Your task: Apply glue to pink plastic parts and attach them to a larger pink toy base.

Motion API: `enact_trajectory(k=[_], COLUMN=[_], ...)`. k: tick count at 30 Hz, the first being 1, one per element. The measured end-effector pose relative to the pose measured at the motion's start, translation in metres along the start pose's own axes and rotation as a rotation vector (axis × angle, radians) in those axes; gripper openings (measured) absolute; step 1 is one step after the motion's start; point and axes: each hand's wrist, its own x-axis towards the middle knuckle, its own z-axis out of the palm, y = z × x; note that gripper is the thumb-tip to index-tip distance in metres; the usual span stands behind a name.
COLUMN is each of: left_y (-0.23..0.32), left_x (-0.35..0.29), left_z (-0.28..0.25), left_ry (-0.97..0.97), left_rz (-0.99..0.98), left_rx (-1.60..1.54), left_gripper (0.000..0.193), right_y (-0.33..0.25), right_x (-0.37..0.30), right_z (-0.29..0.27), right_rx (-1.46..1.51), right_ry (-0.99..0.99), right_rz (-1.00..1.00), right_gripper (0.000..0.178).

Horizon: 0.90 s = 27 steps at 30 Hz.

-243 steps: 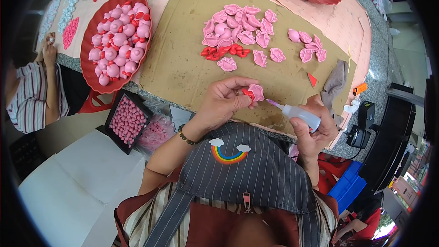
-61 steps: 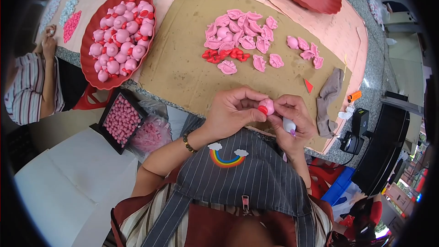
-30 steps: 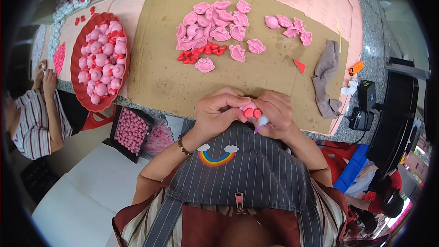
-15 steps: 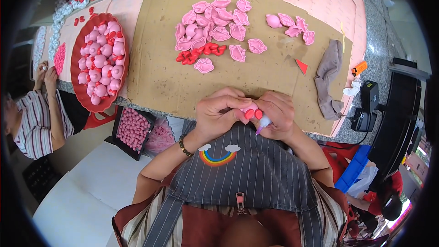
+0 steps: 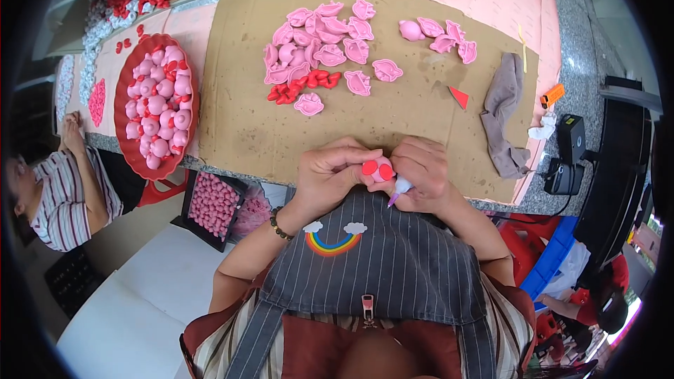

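Note:
Between the fingers of my left hand (image 5: 327,174) is a small pink plastic toy part (image 5: 380,175) with two red oval pieces on its underside, facing me. My right hand (image 5: 423,174) grips a small glue bottle (image 5: 402,186), its thin purple tip angled down toward my apron. The right fingertips also touch the toy part's edge, or come very close to it. Beyond my hands, pink moulded shells (image 5: 330,54) lie heaped on a cardboard sheet (image 5: 239,98). Small red pieces (image 5: 321,80) are bunched along the heap's near side.
A red scalloped basket (image 5: 123,74) full of pink-and-red toys stands left. On the right lie a grey cloth (image 5: 500,112), an orange lighter (image 5: 552,95) and black boxes (image 5: 570,137). A person in a striped shirt (image 5: 67,200) sits at far left. Below the table edge is a tray of pink balls (image 5: 212,203).
The toy part has turned in my fingers, so its two red ovals show more fully. The glue bottle stays in my right hand. The whole view has shifted slightly.

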Motion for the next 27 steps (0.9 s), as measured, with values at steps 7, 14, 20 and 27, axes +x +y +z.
enact_trajectory(k=[7, 14, 20, 27], left_y=[-0.015, -0.095, -0.131, -0.135], left_x=[-0.004, -0.045, 0.036, 0.055], left_z=[-0.004, -0.115, -0.101, -0.101], left_ry=[-0.001, 0.122, -0.101, -0.17], left_rz=[0.082, 0.065, 0.038, -0.005], left_rx=[0.347, 0.444, 0.36, 0.338], left_gripper=[0.023, 0.032, 0.032, 0.033], right_y=[-0.005, -0.01, 0.012, 0.015], right_x=[-0.014, -0.029, -0.028, -0.029], right_z=[-0.013, 0.018, 0.029, 0.024], right_rx=[-0.022, 0.073, 0.011, -0.017], right_ry=[0.013, 0.265, 0.255, 0.203], right_rz=[0.01, -0.106, -0.09, -0.058], right_gripper=[0.024, 0.023, 0.023, 0.021])
